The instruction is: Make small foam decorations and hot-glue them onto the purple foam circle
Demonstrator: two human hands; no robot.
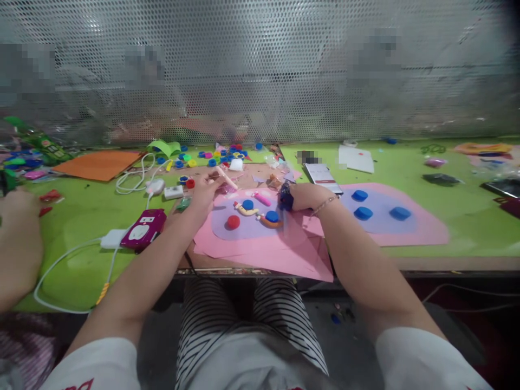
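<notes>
My left hand (207, 187) is closed on a pale pink stick (226, 177) at the upper left of a pink and lilac paper sheet (221, 225). Near the sheet's upper right, my right hand (293, 197) is closed around a dark blue object (286, 198), whose details are blurred. Between my hands lie a bright pink piece (262, 199), a cream curved figure (244, 209) with a blue cap (247, 205), an orange-brown curved piece (270, 221) with another blue cap (272, 216), and a red ball (233, 222).
A phone (323, 177) lies beyond my right hand. Another pink and lilac sheet (426, 230) with blue caps (363, 213) is at the right. Left are a magenta device (144, 229) with white cables, orange paper (97, 164) and another person's arm (18, 249). Colored caps (192, 162) lie behind.
</notes>
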